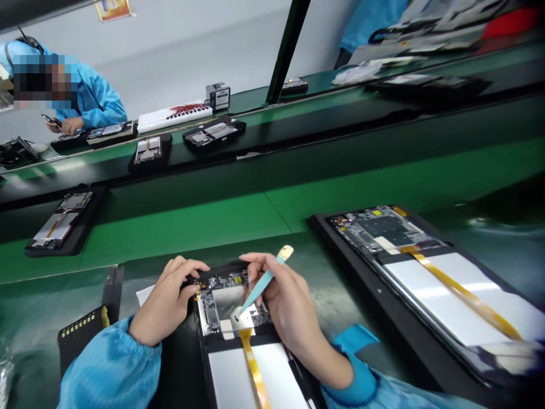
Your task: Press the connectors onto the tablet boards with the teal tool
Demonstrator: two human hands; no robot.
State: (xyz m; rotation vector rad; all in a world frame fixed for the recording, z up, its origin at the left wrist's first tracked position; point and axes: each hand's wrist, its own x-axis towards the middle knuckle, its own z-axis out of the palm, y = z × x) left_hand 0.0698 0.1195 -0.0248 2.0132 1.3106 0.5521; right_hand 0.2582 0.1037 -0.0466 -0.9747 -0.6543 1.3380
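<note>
An opened tablet (230, 369) lies in front of me, its circuit board showing at the top and a white battery below. An orange ribbon cable (254, 369) runs down over the battery. My left hand (168, 301) grips the tablet's upper left corner, with thumb and bent fingers at the edge. Between the fingers of my right hand (289, 307) are teal tweezers (260, 288), slanting down to the left. Their tip meets a whitish piece (242, 318) on the board, just above the ribbon cable. The side of my right hand covers the board's right part.
A larger-looking opened tablet (464, 307) rests on a black tray at right. Beside my left sleeve is a black strip with yellow marks (83, 329). More opened tablets (63, 221) sit along the green bench (204, 221). Across it, a person in blue (97, 96) works.
</note>
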